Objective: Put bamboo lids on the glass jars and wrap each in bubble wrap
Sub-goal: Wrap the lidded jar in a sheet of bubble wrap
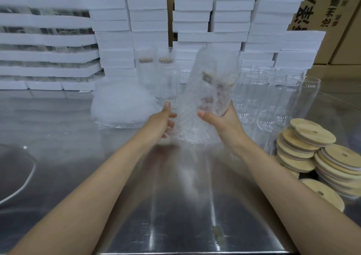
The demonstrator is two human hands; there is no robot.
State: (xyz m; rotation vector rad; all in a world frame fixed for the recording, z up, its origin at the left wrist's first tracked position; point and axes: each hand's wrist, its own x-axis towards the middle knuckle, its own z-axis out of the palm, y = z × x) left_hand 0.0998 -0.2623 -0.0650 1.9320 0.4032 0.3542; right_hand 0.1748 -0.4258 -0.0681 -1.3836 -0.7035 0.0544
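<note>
The table is showing brushed metal, glossy and mirroring streaks of light; the bubble wrap is looking like clear plastic, bumpy and glinting; the glass jars are gleaming smooth and transparent; the bamboo lids are showing pale wood, matt and smooth; the foam blocks are looking white, matt, faintly grainy; the cardboard boxes are showing dull brown paperboard.

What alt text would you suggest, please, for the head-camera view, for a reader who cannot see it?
The right hand holds a tilted, bubble-wrapped glass jar above a steel table while the left hand grips its loose wrap. Stacks of bamboo lids lie at right; bare glass jars, two wrapped jars, a bubble-wrap pile and foam boxes stand behind.
</note>
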